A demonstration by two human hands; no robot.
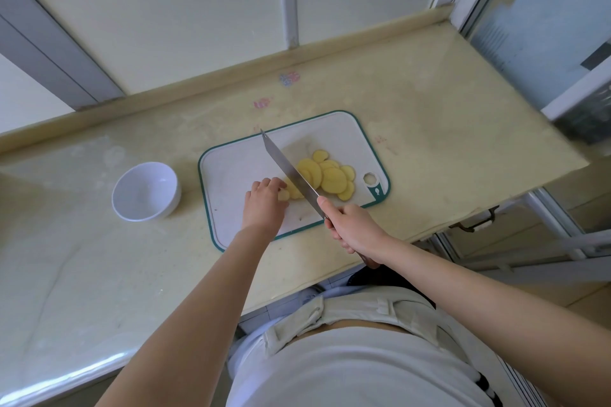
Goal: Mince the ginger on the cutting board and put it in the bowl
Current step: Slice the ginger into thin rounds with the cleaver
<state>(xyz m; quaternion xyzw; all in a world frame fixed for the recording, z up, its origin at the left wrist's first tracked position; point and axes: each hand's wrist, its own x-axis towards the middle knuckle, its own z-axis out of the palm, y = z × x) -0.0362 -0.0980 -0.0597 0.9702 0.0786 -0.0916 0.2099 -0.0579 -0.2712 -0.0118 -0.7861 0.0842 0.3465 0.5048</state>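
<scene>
Gripping knife (291,172) (handle mostly hidden), right hand (355,228); left hand (264,205) holds ginger (330,177).

left hand (264,205) curled, right hand (353,227) clenched

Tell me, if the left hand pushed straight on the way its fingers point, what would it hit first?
The left hand holds the ginger slices at its fingertips; pushing on, it would shove those, then likely meet the knife blade just beyond, held by the right hand.
</scene>
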